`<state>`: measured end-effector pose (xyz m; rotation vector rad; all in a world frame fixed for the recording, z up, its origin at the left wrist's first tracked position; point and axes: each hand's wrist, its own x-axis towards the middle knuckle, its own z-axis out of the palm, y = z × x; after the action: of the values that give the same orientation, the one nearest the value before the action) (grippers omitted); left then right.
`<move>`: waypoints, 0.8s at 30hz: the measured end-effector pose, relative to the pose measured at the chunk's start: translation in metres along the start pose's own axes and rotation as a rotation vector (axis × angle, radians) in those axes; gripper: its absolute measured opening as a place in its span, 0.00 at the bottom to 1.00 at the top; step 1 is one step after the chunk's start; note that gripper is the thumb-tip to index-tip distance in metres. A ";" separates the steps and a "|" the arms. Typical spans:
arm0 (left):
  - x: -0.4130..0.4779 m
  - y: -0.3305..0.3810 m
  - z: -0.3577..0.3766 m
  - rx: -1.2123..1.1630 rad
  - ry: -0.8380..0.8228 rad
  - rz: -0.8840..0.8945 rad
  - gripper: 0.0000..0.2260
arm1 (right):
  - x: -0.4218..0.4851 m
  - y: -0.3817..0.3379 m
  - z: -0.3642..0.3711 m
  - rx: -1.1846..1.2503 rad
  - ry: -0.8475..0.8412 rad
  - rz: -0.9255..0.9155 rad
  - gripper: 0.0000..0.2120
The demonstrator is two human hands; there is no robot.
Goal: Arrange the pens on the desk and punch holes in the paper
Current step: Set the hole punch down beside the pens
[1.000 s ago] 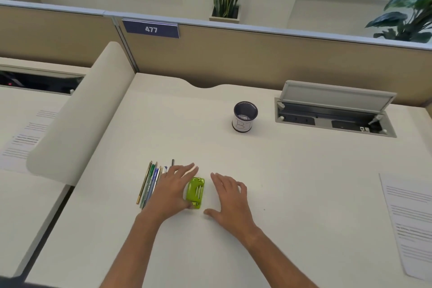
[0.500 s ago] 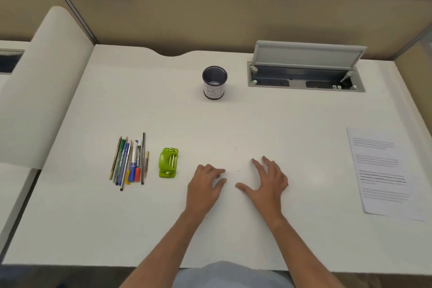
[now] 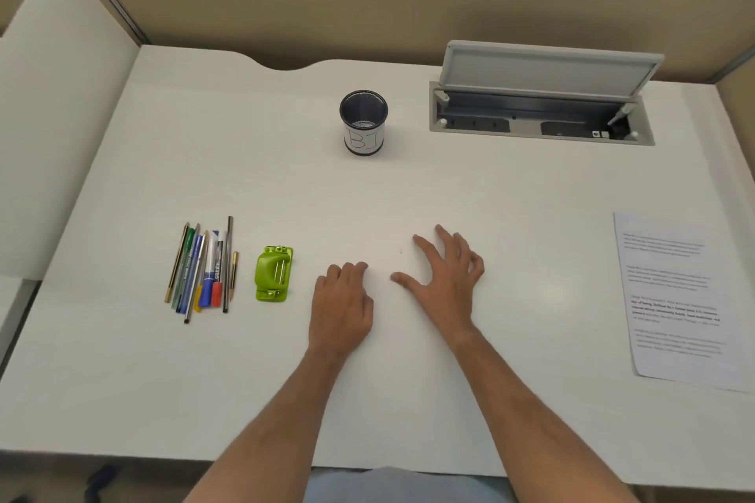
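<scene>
Several pens and pencils point(image 3: 203, 268) lie side by side at the left of the white desk point(image 3: 408, 196). Just right of them sits a small green hole punch point(image 3: 273, 273). A dark mesh pen cup point(image 3: 363, 122) with a white label stands upright at the back centre and looks empty. A printed sheet of paper point(image 3: 674, 302) lies flat at the right edge. My left hand point(image 3: 342, 304) rests palm down on the desk, fingers curled, holding nothing. My right hand point(image 3: 443, 276) lies beside it, fingers spread, also holding nothing.
An open cable tray point(image 3: 539, 122) with its grey lid raised is set into the desk at the back right. Tan partition walls point(image 3: 367, 4) close off the back. A rounded white divider panel point(image 3: 53, 114) stands along the left side.
Both hands have left the pens and the hole punch and come to rest at the desk's centre. The head has tilted down, so the view sits lower and closer.
</scene>
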<state>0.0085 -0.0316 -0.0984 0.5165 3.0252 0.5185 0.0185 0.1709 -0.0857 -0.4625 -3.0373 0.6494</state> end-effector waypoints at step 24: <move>0.004 -0.006 0.011 -0.026 0.004 -0.045 0.18 | 0.036 0.046 -0.002 0.179 -0.093 -0.234 0.32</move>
<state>0.0043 -0.0318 -0.1108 0.4450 3.0212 0.5567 -0.0029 0.2224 -0.1041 -0.0725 -3.0115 0.9379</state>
